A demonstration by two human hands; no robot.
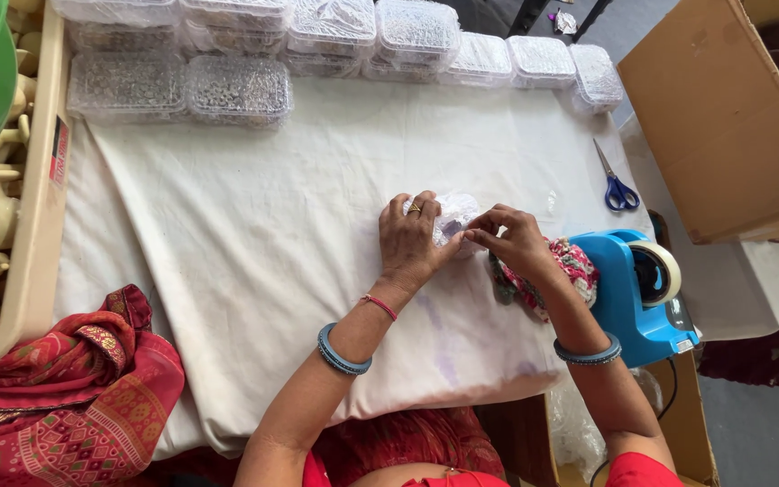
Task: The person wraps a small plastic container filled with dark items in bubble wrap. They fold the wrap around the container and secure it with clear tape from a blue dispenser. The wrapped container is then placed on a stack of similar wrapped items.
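While the rows of filled clear plastic boxes (pixel 335 41) lay finished along the far edge of the white cloth-covered table (pixel 254 243), one small clear plastic box (pixel 454 216) sat unsealed at that cloth's centre, grasped by left hand (pixel 410 239) and right hand (pixel 517 240); the blue tape dispenser (pixel 633 293) stood just right of it.

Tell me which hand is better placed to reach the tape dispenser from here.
Right, likely. The right hand pinches the small clear box at its edge, right next to the blue tape dispenser. The left hand lies flat over the box, farther from it.
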